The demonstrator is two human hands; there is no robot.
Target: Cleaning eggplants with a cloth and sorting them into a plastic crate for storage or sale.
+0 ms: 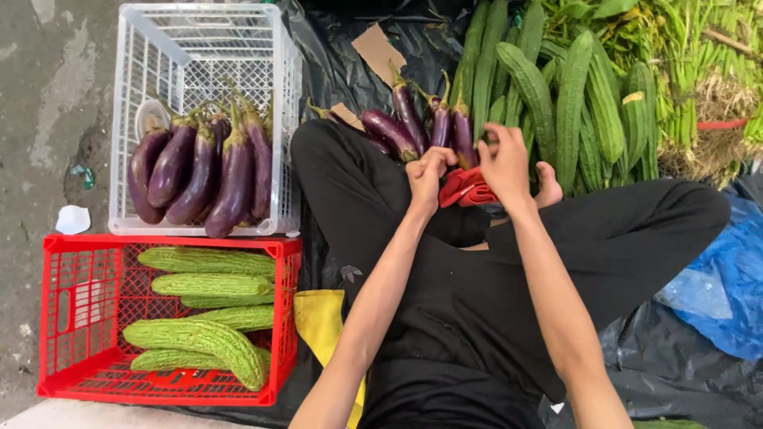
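I sit cross-legged on a black plastic sheet. My left hand (427, 176) is closed in a fist just in front of a small bunch of purple eggplants (413, 125) lying on the sheet. My right hand (504, 163) is beside it, fingers curled at the stem ends of the eggplants. A red piece of material (467, 189) lies bunched between and under both hands; whether either hand grips it is unclear. Long green ridged gourds (556, 95) lie just beyond my right hand.
A white crate (199, 48) at the left holds several purple eggplants (203, 171). Below it a red crate (79, 318) holds green bitter gourds (203, 318). Leafy greens (699, 56) lie far right, a blue plastic bag (723, 278) at the right, a yellow cloth (322, 322) by my knee.
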